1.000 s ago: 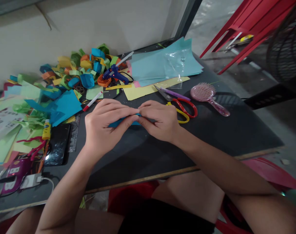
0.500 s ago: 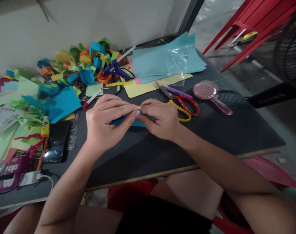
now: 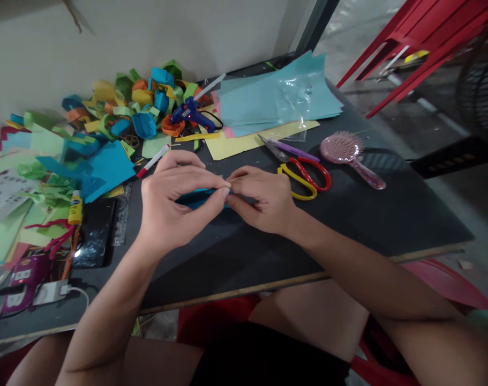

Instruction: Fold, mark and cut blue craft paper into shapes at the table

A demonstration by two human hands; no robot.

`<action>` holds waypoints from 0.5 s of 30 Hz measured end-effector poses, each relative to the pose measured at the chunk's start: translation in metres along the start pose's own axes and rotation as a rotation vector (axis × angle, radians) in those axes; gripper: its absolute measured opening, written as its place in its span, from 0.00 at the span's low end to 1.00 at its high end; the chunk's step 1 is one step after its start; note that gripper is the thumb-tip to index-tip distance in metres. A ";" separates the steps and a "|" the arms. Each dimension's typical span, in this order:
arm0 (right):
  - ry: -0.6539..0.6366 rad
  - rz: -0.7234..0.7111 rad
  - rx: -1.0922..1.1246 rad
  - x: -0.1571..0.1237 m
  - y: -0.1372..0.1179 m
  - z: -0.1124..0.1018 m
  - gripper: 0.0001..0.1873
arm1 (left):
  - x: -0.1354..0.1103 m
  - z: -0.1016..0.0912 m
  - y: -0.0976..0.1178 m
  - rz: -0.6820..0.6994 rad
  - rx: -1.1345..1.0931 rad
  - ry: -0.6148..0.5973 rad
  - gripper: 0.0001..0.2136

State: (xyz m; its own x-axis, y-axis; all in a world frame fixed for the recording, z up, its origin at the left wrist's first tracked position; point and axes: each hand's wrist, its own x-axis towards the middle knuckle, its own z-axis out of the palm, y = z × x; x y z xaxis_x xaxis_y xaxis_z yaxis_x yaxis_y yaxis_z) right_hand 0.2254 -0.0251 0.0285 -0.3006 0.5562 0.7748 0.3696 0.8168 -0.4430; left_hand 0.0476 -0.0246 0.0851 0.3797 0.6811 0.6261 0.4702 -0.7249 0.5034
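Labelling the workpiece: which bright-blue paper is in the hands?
The mostly hidden blue piece between the left hand and right hand; the other blue sheets and folded blue shapes lie unheld on the table.

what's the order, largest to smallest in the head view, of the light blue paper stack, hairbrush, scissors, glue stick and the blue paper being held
1. Paper stack
2. Scissors and hairbrush: too alike to rank
3. Glue stick
Unranked: held blue paper, largely hidden
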 end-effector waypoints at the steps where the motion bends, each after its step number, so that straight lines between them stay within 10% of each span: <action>1: 0.008 -0.007 0.003 0.000 0.000 0.000 0.12 | 0.000 0.000 0.000 0.010 0.000 0.001 0.03; 15: 0.044 0.168 -0.014 -0.002 0.002 -0.003 0.12 | -0.003 -0.007 -0.008 -0.005 0.169 -0.069 0.07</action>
State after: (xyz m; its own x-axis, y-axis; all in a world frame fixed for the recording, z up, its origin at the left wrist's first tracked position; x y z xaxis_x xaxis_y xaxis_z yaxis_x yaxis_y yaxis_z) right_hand 0.2290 -0.0248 0.0274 -0.1951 0.6771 0.7095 0.4237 0.7106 -0.5617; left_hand 0.0370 -0.0215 0.0827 0.4281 0.6940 0.5789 0.5972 -0.6980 0.3951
